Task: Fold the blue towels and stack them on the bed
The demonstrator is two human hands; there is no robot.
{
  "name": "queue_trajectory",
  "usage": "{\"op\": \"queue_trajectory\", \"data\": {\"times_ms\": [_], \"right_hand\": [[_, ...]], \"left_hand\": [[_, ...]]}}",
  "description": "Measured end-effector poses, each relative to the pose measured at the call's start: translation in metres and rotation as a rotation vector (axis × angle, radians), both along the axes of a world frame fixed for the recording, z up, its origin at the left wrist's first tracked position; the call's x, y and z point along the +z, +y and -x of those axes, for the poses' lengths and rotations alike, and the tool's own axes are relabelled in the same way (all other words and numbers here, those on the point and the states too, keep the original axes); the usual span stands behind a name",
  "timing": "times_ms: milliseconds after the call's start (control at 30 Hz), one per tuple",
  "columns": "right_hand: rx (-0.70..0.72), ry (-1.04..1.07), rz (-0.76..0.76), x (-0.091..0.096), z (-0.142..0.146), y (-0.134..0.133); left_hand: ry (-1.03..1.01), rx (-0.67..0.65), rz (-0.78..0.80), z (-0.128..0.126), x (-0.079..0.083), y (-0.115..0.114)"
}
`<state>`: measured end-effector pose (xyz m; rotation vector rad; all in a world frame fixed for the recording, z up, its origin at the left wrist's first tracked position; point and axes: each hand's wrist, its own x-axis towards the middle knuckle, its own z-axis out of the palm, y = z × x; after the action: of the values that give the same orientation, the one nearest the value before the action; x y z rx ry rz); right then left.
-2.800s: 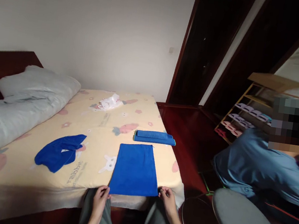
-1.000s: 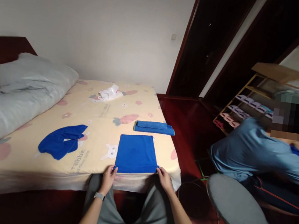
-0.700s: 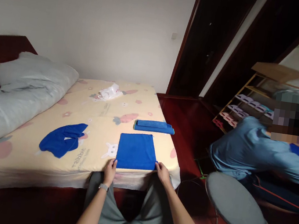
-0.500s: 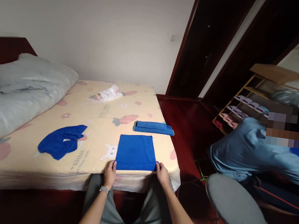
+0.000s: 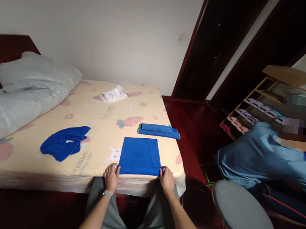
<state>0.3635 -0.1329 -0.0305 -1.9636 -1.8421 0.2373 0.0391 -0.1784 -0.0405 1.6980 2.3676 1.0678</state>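
Note:
A folded blue cloth [image 5: 140, 156] lies flat in a near-square at the front edge of the bed [image 5: 106, 123]. At its near left corner, my left hand [image 5: 111, 177] pinches the edge between thumb and fingers. The near right corner is gripped the same way by my right hand [image 5: 166, 179]. Just beyond lies a rolled or folded blue cloth [image 5: 159, 130] with a greenish edge. To the left is a crumpled blue cloth [image 5: 65, 142] showing a small white label.
A white plastic bag [image 5: 114, 93] sits farther back on the bed, and a grey bundled quilt [image 5: 25, 92] lies at left. On the right stand a round grey stool [image 5: 244, 214], a person in a blue shirt [image 5: 261, 156] and a shoe rack [image 5: 246, 101].
The view has shifted slightly. My left hand's fingers have spread a little at the corner; my right hand keeps its place. The folded cloth lies nearly unchanged.

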Motion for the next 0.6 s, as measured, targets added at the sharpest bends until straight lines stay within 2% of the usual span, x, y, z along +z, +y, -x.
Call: {"op": "queue_trajectory", "data": {"times_ms": [67, 133, 167, 233, 333, 400, 467, 600], "right_hand": [[-0.040, -0.008, -0.056, 0.007, 0.000, -0.004], [-0.031, -0.006, -0.129, 0.013, 0.007, -0.011], [0.020, 0.004, -0.163, 0.016, 0.014, -0.014], [0.216, 0.021, -0.207, 0.017, 0.036, -0.022], [0.495, -0.012, -0.211, 0.008, 0.072, -0.030], [0.577, -0.067, -0.197, -0.002, 0.085, -0.031], [0.612, -0.120, -0.191, -0.012, 0.083, -0.028], [0.605, -0.182, -0.183, -0.023, 0.043, -0.019]], "left_hand": [[0.022, -0.032, -0.027, 0.003, 0.004, -0.007], [0.061, -0.118, -0.036, -0.001, 0.009, -0.015], [0.090, -0.187, -0.035, -0.006, 0.011, -0.018], [0.176, -0.373, -0.025, -0.022, 0.017, -0.021], [0.344, -0.606, 0.006, -0.050, 0.022, -0.016], [0.428, -0.645, 0.037, -0.058, 0.018, -0.010], [0.468, -0.619, 0.066, -0.050, 0.011, -0.006], [0.475, -0.564, 0.107, -0.004, -0.005, -0.010]]}}
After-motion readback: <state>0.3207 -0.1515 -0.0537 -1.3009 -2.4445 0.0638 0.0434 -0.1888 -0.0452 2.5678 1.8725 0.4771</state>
